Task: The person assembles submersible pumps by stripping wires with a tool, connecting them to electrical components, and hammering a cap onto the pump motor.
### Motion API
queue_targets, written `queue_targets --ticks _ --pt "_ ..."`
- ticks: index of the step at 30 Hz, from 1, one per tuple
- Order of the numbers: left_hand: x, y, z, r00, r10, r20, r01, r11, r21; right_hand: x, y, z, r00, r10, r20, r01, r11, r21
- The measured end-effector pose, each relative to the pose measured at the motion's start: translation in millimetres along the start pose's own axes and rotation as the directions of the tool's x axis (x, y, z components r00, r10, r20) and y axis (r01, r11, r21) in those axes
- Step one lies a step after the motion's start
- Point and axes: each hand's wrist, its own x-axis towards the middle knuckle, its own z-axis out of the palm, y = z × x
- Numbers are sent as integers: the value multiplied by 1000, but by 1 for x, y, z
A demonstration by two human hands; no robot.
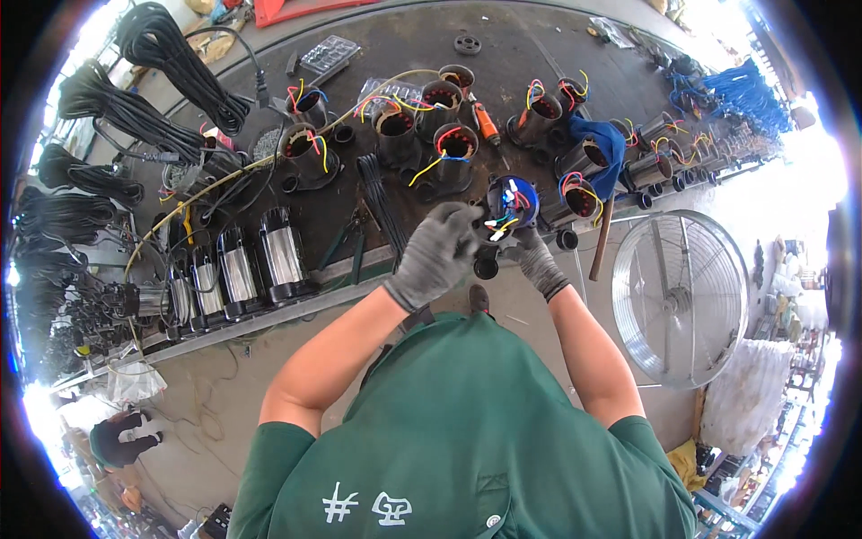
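Observation:
A round motor housing (pixel 532 203) with a blue rim is at the near edge of the workbench, in front of my body. Red, green, yellow and blue wires with white connector ends stick up from its opening. My right hand (pixel 537 262), in a grey glove, grips the housing from its near right side. On the left, my left hand (pixel 438 253), gloved alike, has its fingers curled at the housing's rim beside the wires. What those fingertips pinch, if anything, is hidden. A black ring-shaped outlet (pixel 486 264) shows below the housing, between my hands.
Several dark motor housings (pixel 395 126) with coloured wires stand across the workbench (pixel 503 36). An orange screwdriver (pixel 487 124) lies among them. Shiny steel cylinders (pixel 238 269) and black cable bundles (pixel 171 63) are on the left. A large round fan (pixel 681 296) stands at the right.

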Motion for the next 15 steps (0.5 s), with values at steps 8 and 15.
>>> queue_targets --ticks 8,15 --pt "45 35 65 971 -4 239 -93 914 394 -1 -1 -28 998 -59 23 60 997 -38" --pt "69 33 102 962 -208 178 12 682 731 23 -7 -31 947 -48 318 1 989 147"
